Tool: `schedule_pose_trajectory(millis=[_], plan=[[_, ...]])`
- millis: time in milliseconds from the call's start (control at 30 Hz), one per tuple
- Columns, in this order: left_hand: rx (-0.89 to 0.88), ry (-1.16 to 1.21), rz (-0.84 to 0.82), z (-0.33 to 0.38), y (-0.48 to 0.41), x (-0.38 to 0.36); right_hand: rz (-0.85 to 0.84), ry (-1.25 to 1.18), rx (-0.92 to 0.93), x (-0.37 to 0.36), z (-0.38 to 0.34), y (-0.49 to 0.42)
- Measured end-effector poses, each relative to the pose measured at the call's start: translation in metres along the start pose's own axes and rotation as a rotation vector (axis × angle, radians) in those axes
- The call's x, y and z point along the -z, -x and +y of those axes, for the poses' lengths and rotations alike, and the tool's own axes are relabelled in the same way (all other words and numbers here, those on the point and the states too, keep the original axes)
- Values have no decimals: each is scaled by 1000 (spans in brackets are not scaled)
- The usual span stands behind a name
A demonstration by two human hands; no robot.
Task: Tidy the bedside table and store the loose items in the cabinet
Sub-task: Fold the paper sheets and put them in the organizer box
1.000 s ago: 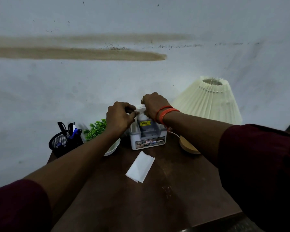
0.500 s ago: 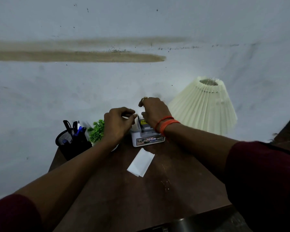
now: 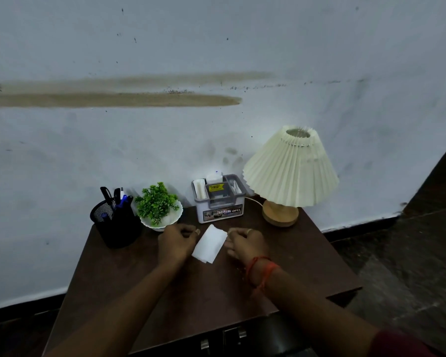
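Note:
A folded white tissue lies flat on the dark brown bedside table. My left hand rests just left of it, fingers curled, thumb tip at its upper left edge. On the other side, my right hand has curled fingers whose tips touch the tissue's upper right corner. Neither hand lifts it. Behind the tissue, by the wall, stands a grey-and-white organiser box with an OPEL sticker, holding folded white tissues and small items. Metal cabinet handles show below the table's front edge.
A black mesh pen holder with pens and scissors stands at the back left. Beside it is a small green plant in a white bowl. A pleated cream lamp on a wooden base stands at the back right. The wall runs directly behind.
Both hands have left the organiser box and come down towards me to either side of the tissue. The view has pulled back and now shows more of the table.

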State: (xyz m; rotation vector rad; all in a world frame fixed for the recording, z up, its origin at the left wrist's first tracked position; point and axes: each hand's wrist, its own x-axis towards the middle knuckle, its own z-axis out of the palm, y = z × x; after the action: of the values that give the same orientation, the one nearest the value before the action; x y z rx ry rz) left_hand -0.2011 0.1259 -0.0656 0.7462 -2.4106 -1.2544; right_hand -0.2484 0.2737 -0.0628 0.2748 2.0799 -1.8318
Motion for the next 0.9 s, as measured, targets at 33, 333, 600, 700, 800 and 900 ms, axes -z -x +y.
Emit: schedule_pose_trajectory(millis=[33, 333, 600, 700, 800, 900], plan=[[0, -5, 6, 1, 0, -1, -13, -68, -68, -1, 4, 0], [51, -102, -41, 1, -14, -14, -41, -284, -210, -8, 11, 2], [127, -102, -72, 1, -15, -23, -45, -297, -176, -6, 15, 4], [18, -69, -78, 5, -6, -22, -70, -347, -200, -5, 15, 6], [-122, -33, -98, 15, 6, -16, -153, -447, -287, -2, 12, 16], [-290, -40, -136, 27, 16, -7, -249, -591, -377, 2, 9, 30]])
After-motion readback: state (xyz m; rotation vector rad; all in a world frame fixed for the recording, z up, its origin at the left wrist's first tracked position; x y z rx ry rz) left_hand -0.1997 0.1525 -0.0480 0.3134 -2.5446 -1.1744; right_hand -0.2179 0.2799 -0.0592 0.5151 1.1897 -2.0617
